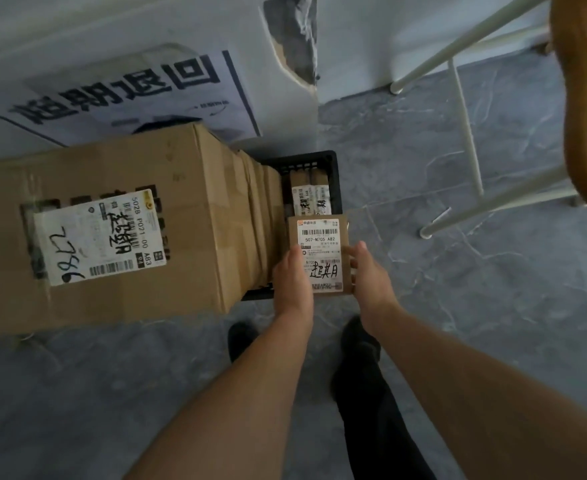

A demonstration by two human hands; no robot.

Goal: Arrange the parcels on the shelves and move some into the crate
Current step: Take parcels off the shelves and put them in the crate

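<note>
Both hands grasp the parcel [321,244], left hand [292,282] on its left edge, right hand [371,284] on its right, equally near; it hangs label-up over the crate's [334,174] near right corner, long axis running away from the person; upright parcels [308,199] stand just beyond; the big box [112,230] hides the crate's left side; the gap below the parcel and the fingers beneath it are hidden.

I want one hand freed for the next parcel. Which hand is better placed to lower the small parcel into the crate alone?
Probably the right hand: it holds the small parcel on the open side of the crate, while the left hand is close to the large box overhanging the other side.
</note>
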